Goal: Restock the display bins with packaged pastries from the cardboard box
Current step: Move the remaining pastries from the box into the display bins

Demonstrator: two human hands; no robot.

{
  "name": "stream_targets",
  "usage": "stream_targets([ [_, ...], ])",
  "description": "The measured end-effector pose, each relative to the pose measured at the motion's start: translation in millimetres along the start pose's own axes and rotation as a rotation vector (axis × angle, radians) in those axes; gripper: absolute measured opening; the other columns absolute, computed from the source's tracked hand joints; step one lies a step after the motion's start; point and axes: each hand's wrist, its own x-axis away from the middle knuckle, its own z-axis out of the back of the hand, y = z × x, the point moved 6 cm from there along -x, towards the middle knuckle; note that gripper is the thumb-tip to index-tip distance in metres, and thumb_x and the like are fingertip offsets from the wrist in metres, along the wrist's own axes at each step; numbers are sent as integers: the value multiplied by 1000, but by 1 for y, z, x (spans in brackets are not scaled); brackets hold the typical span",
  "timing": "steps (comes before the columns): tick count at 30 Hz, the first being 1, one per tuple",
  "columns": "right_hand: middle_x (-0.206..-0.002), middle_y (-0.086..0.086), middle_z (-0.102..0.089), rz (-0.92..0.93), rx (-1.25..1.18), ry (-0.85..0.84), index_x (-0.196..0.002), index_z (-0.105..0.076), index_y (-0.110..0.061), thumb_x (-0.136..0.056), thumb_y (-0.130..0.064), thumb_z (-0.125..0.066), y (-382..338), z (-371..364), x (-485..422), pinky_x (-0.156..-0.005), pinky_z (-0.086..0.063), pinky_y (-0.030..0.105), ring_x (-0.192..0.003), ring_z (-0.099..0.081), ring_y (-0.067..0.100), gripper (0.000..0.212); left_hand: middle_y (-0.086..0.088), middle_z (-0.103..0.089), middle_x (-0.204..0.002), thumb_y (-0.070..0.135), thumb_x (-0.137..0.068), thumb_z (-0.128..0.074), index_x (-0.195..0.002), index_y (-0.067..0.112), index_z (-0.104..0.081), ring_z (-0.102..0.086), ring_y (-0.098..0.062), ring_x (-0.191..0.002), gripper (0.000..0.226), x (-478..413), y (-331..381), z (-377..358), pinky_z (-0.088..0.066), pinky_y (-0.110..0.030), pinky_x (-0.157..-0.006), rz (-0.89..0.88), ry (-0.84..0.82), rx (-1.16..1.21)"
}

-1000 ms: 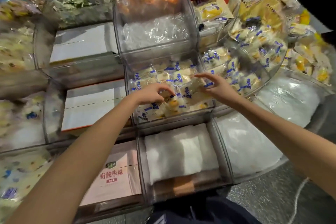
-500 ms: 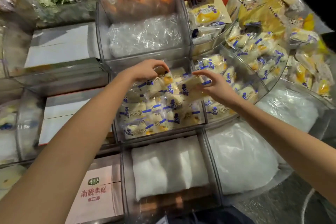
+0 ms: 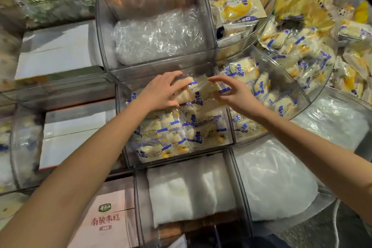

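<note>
The left hand point(image 3: 161, 92) curls over the pastry packs point(image 3: 201, 94) at 12 o'clock in the middle bin point(image 3: 177, 160). The right hand point(image 3: 235, 96) pinches one of the same top packs between thumb and fingertips. These packs look light and soft, in slick crinkly film that probably slides. The cake inside would likely crush under a squeeze, so the sealed ends or flat faces seem the safest hold.

The display is made of stepped clear acrylic tubs. White boxes point(image 3: 60, 50) sit at 9 to 10 o'clock and a printed carton point(image 3: 108, 221) at 7. Crumpled film point(image 3: 157, 34) fills the tub at 12, white padding point(image 3: 191, 189) lies at 6, and a heaped curved bin point(image 3: 298, 74) is at 2. Which box is the supply I cannot tell.
</note>
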Motion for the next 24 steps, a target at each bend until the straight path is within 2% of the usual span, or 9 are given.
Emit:
stream_targets([
  [6,-132,-14,-55,-4,-30,-6,-128,-57,-29,-89,-1,-65,-4,-14,-7,-88,-56,26,-100,-68,7,48,-8,-23,-160,36,-90,-66,-155,31,-20,-26,-28,-143,80,11,-4,-3,-25,-42,-115,18,22,-80],
  [9,-132,-10,-55,9,5,13,-129,-57,-28,-90,-1,-64,-4,-17,-13,-91,-55,29,-104,-66,9,48,-10,-29,-157,31,-85,-72,-151,22,-35,-31,-31,-141,76,24,-6,1,-29,-47,-115,38,128,3],
  [11,-127,-1,-57,59,220,55,-132,-56,-21,-91,-4,-64,-2,-21,-18,-96,-52,34,-108,-60,14,45,-12,-36,-152,34,-84,-74,-147,18,-42,-34,-31,-139,73,35,-15,6,-31,-49,-113,140,194,54],
  [13,-119,10,-55,140,473,88,-135,-53,-12,-92,-6,-62,-4,-30,-20,-91,-51,40,-99,-57,21,44,-12,-38,-150,39,-85,-72,-146,17,-43,-35,-30,-137,71,42,-21,6,-32,-49,-112,226,188,60],
  [15,-122,21,-49,217,676,83,-133,-52,-4,-91,-3,-58,-5,-43,-20,-84,-55,46,-100,-57,31,42,-11,-39,-149,39,-86,-71,-145,16,-44,-36,-29,-136,69,42,-20,5,-31,-47,-110,233,180,10],
  [16,-130,27,-45,226,788,74,-130,-52,-2,-90,-3,-58,-2,-50,-20,-85,-55,50,-109,-55,38,40,-11,-38,-149,38,-87,-70,-145,16,-44,-36,-29,-136,68,41,-18,5,-31,-46,-110,232,176,-5],
  [18,-146,34,-32,248,1018,55,-127,-55,1,-88,-8,-62,4,-59,-17,-101,-46,57,-133,-38,49,40,-10,-37,-150,36,-88,-68,-147,15,-42,-35,-28,-137,67,40,-16,3,-30,-45,-110,246,166,15],
  [21,-158,25,-17,348,1085,-73,-145,-43,-8,-93,-15,-59,6,-68,-12,-118,-7,46,-148,-13,40,55,-8,-33,-153,39,-90,-66,-151,16,-35,-29,-26,-140,72,42,-16,-2,-24,-44,-114,269,149,79],
  [24,-160,17,-18,351,1066,-284,-155,-20,-24,-95,-27,-59,7,-71,-18,-121,-2,41,-149,-13,31,71,-6,-30,-155,41,-91,-64,-152,18,-32,-25,-25,-143,73,45,-16,-6,-21,-43,-117,277,144,135],
])
